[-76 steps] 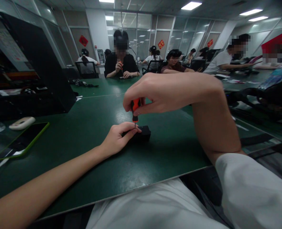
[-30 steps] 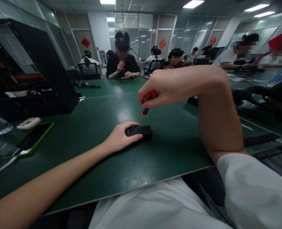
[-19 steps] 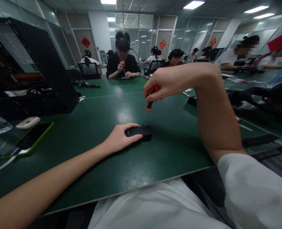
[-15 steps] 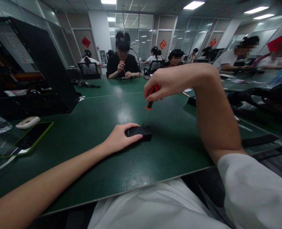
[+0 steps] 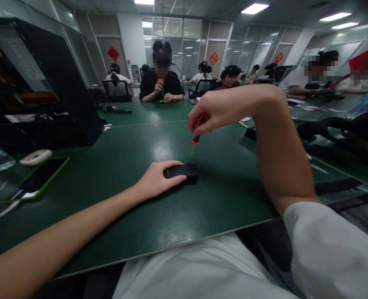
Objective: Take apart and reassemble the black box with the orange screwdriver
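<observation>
A small black box-shaped block (image 5: 190, 174) lies on the green tabletop (image 5: 134, 232). My left hand (image 5: 159, 179) grips it from the left, thumb along the near side and fingers along the far side. Above it, my right hand (image 5: 207, 113) is closed around the red-and-black handle of a screwdriver (image 5: 195, 140). The thin shaft points down, leaning slightly, and its tip meets the top of the block near the far edge. Whether a screw sits under the tip is too small to tell.
An open black computer case (image 5: 68, 91) stands at the left. Before it lie a green-edged phone (image 5: 40, 178), a white oval case (image 5: 36, 157) and a white cable (image 5: 3, 214). A person in black (image 5: 160, 85) sits across the table. Black straps and gear (image 5: 336, 128) lie at the right.
The screwdriver's shaft and handle have shifted very slightly to the right at the block, with my right hand moving along. My left hand keeps its hold, and the camera view has shifted a little.
</observation>
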The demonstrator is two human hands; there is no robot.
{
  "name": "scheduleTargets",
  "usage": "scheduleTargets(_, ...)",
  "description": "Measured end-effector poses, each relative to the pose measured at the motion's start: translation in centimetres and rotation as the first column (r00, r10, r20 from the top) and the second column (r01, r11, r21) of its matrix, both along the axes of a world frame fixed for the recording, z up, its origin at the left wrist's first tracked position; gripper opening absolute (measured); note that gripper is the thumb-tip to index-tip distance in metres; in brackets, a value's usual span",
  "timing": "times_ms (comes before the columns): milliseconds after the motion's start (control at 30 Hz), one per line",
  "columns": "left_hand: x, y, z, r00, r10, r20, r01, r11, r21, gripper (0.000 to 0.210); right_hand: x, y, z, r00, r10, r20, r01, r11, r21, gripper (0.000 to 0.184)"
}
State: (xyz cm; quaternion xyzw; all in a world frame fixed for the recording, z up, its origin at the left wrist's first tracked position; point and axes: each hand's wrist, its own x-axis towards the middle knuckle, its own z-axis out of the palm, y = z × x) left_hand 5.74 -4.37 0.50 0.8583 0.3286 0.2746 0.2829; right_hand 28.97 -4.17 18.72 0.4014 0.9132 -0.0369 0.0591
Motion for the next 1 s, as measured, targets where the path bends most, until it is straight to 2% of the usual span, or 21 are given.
scheduleTargets(167, 0.0, 0.1, -0.2, 1.0, -0.002, 0.009, 0.002, 1.0, 0.005, 0.044, 0.1, -0.1, 0.0, 0.993, 0.113, -0.04, -0.114, 0.993, -0.01, 0.029)
scheduleTargets(467, 0.0, 0.0, -0.1, 1.0, 0.003, 0.001, -0.003, 1.0, -0.006, 0.045, 0.2, -0.2, -0.1, 0.98, 0.17, -0.106, -0.162, 0.984, 0.075, 0.031)
scheduleTargets(667, -0.1, -0.1, 0.0, 1.0, -0.009, -0.003, 0.009, 1.0, -0.011, 0.045, 0.0, -1.0, 0.2, 0.984, 0.14, -0.107, -0.131, 0.988, 0.088, 0.033)
scheduleTargets(833, -0.2, -0.1, 0.0, 1.0, -0.005, -0.001, 0.005, 1.0, -0.004, 0.044, -0.4, -1.6, 0.3, 0.981, 0.173, -0.091, -0.166, 0.983, 0.081, 0.03)
scheduleTargets(1000, -0.1, -0.1, 0.1, 1.0, -0.004, -0.005, 0.004, 1.0, -0.007, 0.044, -0.4, -1.9, 0.2, 0.987, 0.122, -0.106, -0.107, 0.986, 0.13, 0.035)
